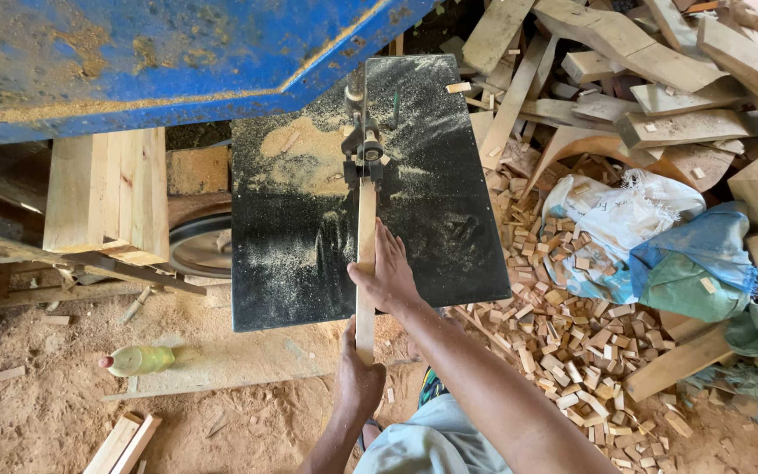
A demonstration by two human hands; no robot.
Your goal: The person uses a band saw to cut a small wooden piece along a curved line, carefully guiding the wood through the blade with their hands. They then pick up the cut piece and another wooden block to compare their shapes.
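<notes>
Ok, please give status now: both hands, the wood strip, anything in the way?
Left hand grips wood strip at near end. Right hand flat against strip's side on black saw table. Blade guide at strip's far end; sawdust only.

Bright daylight, sharp, slight edge distortion

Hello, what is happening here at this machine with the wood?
A person stands at a band saw and feeds a long wooden strip along the black saw table toward the blade guide. The right hand lies flat against the strip's side on the table, and the left hand grips its near end. Sawdust covers the table, and a pile of small offcuts lies on the floor to the right.
</notes>
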